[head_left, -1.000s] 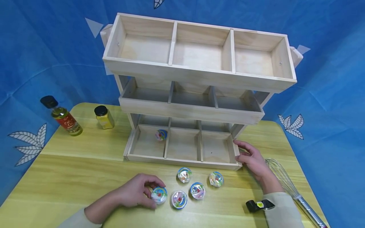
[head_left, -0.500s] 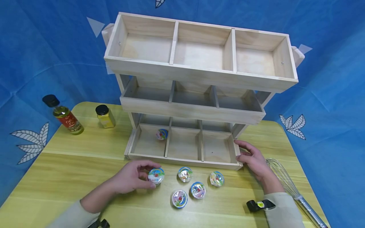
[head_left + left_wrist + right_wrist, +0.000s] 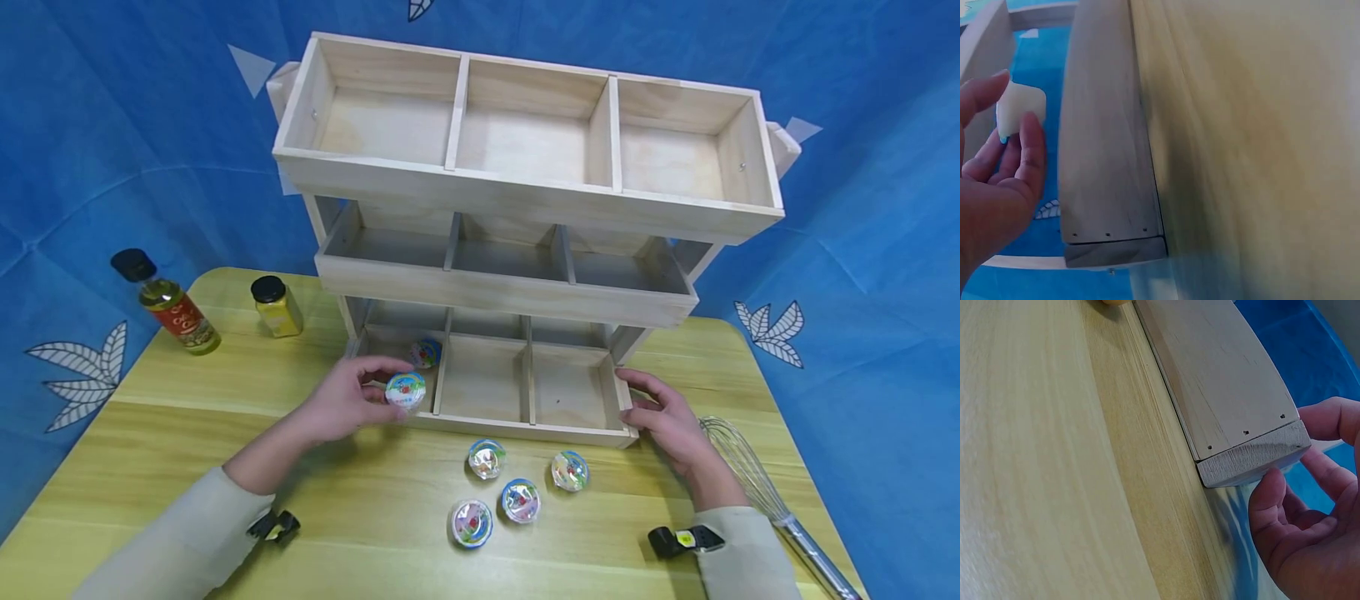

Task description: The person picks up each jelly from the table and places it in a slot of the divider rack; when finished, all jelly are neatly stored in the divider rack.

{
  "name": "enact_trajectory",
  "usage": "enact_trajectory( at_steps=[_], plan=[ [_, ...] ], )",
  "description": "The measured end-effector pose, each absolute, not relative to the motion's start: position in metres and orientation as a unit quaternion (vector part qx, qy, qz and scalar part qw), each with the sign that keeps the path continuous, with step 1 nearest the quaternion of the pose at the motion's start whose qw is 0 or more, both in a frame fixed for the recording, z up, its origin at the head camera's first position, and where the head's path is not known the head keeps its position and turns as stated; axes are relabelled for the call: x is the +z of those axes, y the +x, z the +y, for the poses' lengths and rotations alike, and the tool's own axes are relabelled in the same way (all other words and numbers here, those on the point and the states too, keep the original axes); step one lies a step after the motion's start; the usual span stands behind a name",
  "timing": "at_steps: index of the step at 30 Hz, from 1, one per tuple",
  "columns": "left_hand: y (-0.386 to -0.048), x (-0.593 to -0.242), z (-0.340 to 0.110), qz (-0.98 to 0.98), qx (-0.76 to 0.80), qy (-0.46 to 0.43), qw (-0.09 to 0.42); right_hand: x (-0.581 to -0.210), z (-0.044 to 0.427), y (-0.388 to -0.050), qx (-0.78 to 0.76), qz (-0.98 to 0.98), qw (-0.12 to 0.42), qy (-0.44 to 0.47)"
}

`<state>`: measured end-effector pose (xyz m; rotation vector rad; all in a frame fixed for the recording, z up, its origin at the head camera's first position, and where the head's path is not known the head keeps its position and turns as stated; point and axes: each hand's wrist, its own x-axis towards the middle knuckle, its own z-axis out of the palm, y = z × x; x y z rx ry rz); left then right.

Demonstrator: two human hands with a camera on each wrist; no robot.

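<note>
My left hand pinches a small jelly cup with a printed lid, above the front of the bottom-left compartment. In the left wrist view, thumb and fingers hold the cup's pale body. Another jelly cup lies in that compartment against the divider. The three-tier wooden rack has three compartments on each tier. At its lower right end, my right hand grips the corner. The right wrist view shows thumb and fingers about the end board. Several jelly cups lie before the rack, including one nearest me.
On the left side of the table stand an oil bottle and a yellow jar with a black lid. A whisk lies beside my right forearm. Blue cloth hangs behind the rack.
My left hand has lifted a jelly cup from the table and carried it away from me to the bottom-left compartment. The right hand stays at the rack's corner.
</note>
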<state>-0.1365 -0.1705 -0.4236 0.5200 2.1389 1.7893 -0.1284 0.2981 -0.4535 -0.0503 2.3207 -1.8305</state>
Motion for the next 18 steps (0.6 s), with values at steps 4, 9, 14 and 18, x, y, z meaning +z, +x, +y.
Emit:
enact_trajectory(
  at_steps=[4,9,14,18],
  plan=[
    [-0.149,-0.429,-0.168,0.766,0.604,0.163,0.146,-0.453,0.298,-0.128,-0.613,0.784,0.093,-0.019],
    [-0.16,-0.438,-0.163,0.801,0.566,0.148,0.125,-0.452,0.297,-0.128,-0.615,0.783,0.094,-0.017],
    [-0.167,-0.443,-0.16,0.833,0.526,0.128,0.11,-0.453,0.297,-0.129,-0.614,0.783,0.094,-0.013],
    [-0.172,-0.445,-0.158,0.854,0.493,0.129,0.109,-0.454,0.298,-0.13,-0.609,0.788,0.092,-0.012]
  ],
)
